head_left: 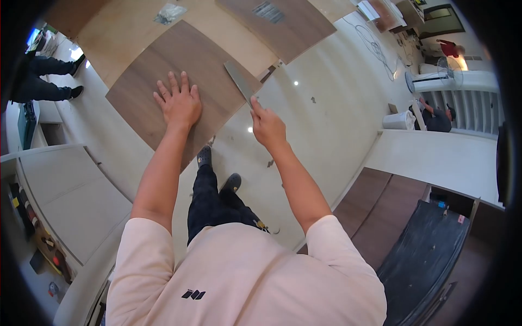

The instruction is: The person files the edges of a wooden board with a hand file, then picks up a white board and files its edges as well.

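My left hand (179, 104) lies flat with fingers spread on a brown wood-grain board (147, 76). In my right hand (268, 127) is a flat metal file (238, 81), its handle hidden inside my closed fingers. The file's long grey blade points away from me and overlaps the right part of the board near its edge. The board rests on a larger light-brown sheet (217, 27), and its near corner juts out toward me over the floor.
Another wood-grain panel (293, 27) with a label lies beyond. A crumpled plastic bag (169, 13) sits at the back. Cabinets (65, 179) stand at left, and a dark wrapped panel (424, 255) at lower right. One person (46, 79) stands at left; others are far right.
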A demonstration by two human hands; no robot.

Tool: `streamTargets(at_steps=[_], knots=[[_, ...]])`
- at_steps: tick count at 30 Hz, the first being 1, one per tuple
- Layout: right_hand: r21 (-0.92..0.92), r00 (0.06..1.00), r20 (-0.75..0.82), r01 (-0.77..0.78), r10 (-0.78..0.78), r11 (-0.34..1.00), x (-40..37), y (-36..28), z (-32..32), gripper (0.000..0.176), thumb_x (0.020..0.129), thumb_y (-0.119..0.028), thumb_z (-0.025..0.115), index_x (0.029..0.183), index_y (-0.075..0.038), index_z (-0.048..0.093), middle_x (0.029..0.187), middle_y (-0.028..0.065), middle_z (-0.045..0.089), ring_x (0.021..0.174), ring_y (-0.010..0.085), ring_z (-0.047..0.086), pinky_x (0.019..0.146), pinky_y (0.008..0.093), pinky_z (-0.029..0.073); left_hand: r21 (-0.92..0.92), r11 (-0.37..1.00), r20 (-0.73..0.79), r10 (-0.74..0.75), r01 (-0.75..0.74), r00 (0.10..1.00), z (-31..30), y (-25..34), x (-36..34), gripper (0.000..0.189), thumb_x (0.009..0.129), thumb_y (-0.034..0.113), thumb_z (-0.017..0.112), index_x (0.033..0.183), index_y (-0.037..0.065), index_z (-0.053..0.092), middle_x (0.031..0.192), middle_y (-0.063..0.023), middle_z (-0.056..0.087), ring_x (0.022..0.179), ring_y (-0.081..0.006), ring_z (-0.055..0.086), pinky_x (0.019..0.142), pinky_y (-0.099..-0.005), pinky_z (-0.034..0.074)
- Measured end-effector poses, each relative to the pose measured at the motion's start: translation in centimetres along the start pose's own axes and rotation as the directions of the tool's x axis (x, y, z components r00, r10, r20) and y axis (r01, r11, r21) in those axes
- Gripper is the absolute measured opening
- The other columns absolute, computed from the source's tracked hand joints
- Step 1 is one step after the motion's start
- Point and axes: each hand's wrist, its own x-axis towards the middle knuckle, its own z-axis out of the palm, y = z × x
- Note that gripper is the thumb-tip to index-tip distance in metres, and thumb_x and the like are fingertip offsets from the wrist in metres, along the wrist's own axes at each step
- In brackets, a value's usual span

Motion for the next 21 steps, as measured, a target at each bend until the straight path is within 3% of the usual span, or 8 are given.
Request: streamTargets(at_steps=[4,7,13,16,19,21], knots=[[-0.028,0.986,-0.128,0.104,-0.107,0.994,-1.2,1.7,1.3,0.042,0.1,-0.033,0.058,0.142,-0.034,0.057,0.081,0.0135,0.06,0.071,0.0372,0.064,0.063,0.0489,0.052,-0.035,0.999,0.036,0.0,0.001,0.999,-1.0,0.0,-0.2,0.062,0.106,0.047,0.03,0.161,0.02,0.028,0.169,-0.0134,0.018,0.153,-0.0478,0.011,0.123,-0.061,0.005],[0.085,1.0,0.029,-0.004,0.001,0.996,-7.0,1.4,-0.4,0.04,0.101,-0.035,0.057,0.141,-0.034,0.058,0.084,0.0136,0.062,0.072,0.0386,0.064,0.065,0.0505,0.052,-0.024,1.0,0.044,-0.012,0.013,0.999,-0.7,0.0,0.1,0.062,0.106,0.047,0.03,0.162,0.02,0.027,0.17,-0.0129,0.016,0.154,-0.0475,0.01,0.123,-0.0603,0.004],[0.009,0.998,-0.06,0.011,-0.011,1.0,1.9,1.2,-0.4,0.042,0.101,-0.029,0.058,0.142,-0.032,0.057,0.082,0.0141,0.06,0.075,0.0373,0.062,0.067,0.0474,0.051,-0.021,1.0,0.078,-0.019,0.021,0.997,-1.0,0.1,0.2,0.062,0.106,0.048,0.031,0.162,0.02,0.027,0.17,-0.0125,0.016,0.153,-0.0483,0.01,0.123,-0.0605,0.004],[-0.015,0.997,-0.056,0.049,-0.05,0.999,-1.2,2.2,-0.5,0.041,0.101,-0.03,0.058,0.142,-0.032,0.058,0.082,0.0137,0.06,0.075,0.037,0.062,0.067,0.0475,0.051,-0.018,1.0,0.083,-0.014,0.015,0.996,-1.4,0.2,0.2,0.062,0.106,0.048,0.031,0.162,0.02,0.027,0.17,-0.0125,0.016,0.153,-0.0485,0.009,0.123,-0.0606,0.004],[0.061,0.998,0.063,0.003,-0.007,0.998,-5.3,2.4,-0.7,0.041,0.102,-0.035,0.055,0.143,-0.036,0.056,0.087,0.0142,0.062,0.077,0.0384,0.065,0.067,0.0495,0.053,-0.017,1.0,0.076,-0.019,0.02,0.997,-1.7,0.2,0.3,0.062,0.106,0.048,0.03,0.162,0.02,0.027,0.17,-0.0125,0.015,0.154,-0.0482,0.009,0.123,-0.0605,0.004],[0.022,0.999,0.038,0.024,-0.024,0.999,-2.7,2.5,0.5,0.042,0.102,-0.036,0.055,0.143,-0.037,0.055,0.087,0.014,0.062,0.077,0.0384,0.065,0.068,0.0491,0.053,-0.013,1.0,0.095,-0.017,0.018,0.995,-1.2,0.0,-0.6,0.062,0.106,0.048,0.029,0.162,0.02,0.027,0.17,-0.0127,0.015,0.154,-0.0482,0.009,0.123,-0.0606,0.003]])
